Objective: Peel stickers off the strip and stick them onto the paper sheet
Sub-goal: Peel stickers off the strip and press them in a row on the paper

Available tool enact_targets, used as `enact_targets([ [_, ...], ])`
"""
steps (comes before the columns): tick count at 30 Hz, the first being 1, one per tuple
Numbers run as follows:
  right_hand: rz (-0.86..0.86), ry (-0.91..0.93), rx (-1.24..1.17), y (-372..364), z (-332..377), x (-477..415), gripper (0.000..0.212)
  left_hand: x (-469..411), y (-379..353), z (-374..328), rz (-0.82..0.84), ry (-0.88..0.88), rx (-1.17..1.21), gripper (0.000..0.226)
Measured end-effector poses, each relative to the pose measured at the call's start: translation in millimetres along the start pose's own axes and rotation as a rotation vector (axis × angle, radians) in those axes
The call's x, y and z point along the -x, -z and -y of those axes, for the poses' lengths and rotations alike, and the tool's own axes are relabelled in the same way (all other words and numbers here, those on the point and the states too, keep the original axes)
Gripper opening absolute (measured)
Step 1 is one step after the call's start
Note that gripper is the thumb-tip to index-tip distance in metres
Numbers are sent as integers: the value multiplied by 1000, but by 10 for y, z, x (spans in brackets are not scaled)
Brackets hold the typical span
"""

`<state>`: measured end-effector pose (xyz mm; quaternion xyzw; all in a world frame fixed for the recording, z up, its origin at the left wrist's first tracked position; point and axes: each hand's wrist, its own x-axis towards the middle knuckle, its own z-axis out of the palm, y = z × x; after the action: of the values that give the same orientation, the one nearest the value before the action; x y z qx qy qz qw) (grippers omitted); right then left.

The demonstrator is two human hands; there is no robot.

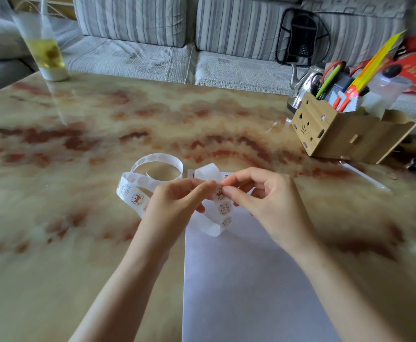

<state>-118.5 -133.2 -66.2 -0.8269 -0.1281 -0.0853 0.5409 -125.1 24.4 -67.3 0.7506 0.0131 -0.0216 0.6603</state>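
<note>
A long white sticker strip [137,193] printed with small cartoon bear stickers curls in loops over the marble table. My left hand [174,201] pinches the strip just above the paper sheet [246,280], a white sheet lying flat in front of me. My right hand [263,193] pinches a bear sticker [218,193] at the strip's edge with thumb and forefinger. Two more stickers show on the strip below it. A little red print shows at the sheet's far edge, partly hidden by the strip and my hands.
A wooden desk organiser [345,132] with pens, scissors and a yellow ruler stands at the right. A metal kettle [303,87] is behind it. A tall glass of yellow drink [45,50] stands at the far left. A striped sofa [152,45] runs behind the table.
</note>
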Motion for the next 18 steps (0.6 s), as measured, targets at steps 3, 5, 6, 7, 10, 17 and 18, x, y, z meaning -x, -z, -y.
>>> enact_targets([
  [3, 0, 17, 27, -6, 4, 6, 16, -5, 4, 8, -5, -1, -12, 22],
  [5, -2, 22, 49, -14, -4, 9, 15, -5, 4, 15, -12, 0, -18, 22],
  [6, -1, 24, 60, -16, -11, 10, 14, -6, 4, 19, -14, 1, -19, 22],
  [7, 3, 27, 75, -13, -15, 10, 13, -7, 2, 21, -15, 1, -22, 22],
  [10, 27, 18, 140, 9, -15, 17, 8, -12, -10, 31, -14, -2, -38, 22],
  [17, 89, 77, 184, 35, -25, 1, 16, -33, -35, 68, -27, 1, -72, 22],
  [18, 91, 62, 144, 52, -17, -5, 17, -39, -33, 79, -34, -2, -82, 22],
])
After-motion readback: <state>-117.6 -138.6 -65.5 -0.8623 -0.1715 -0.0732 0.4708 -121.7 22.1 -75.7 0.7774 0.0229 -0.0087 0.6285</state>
